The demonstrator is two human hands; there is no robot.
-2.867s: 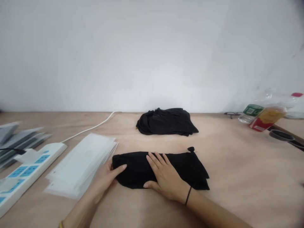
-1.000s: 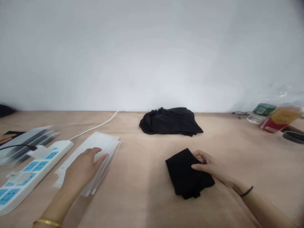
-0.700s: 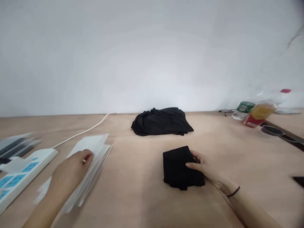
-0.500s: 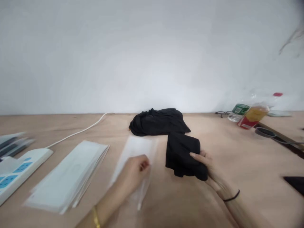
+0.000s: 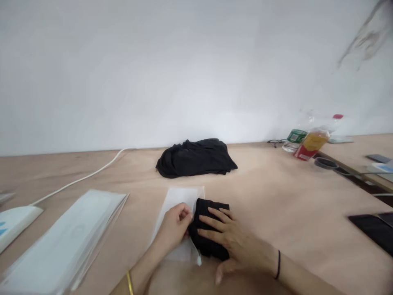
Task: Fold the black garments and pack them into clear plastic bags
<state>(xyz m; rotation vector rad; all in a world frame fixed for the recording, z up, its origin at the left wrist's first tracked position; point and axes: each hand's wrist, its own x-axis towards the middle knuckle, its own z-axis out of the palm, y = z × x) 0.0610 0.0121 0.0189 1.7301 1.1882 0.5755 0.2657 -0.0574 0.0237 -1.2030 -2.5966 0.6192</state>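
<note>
Folded cloth is pressed at the right edge of the bag by the right hand, its fingers spread apart; that edge is pinched by the left hand.

My wooden desk carries a translucent sleeve beneath my left fingers, a sleeve stack and power strip farther left, crumpled black cloth beyond both hands, and bottles off past my right fingers.

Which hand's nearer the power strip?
Left. The left hand is right of the power strip, beyond the bag stack; the right hand is farther right, on the folded black cloth.
</note>
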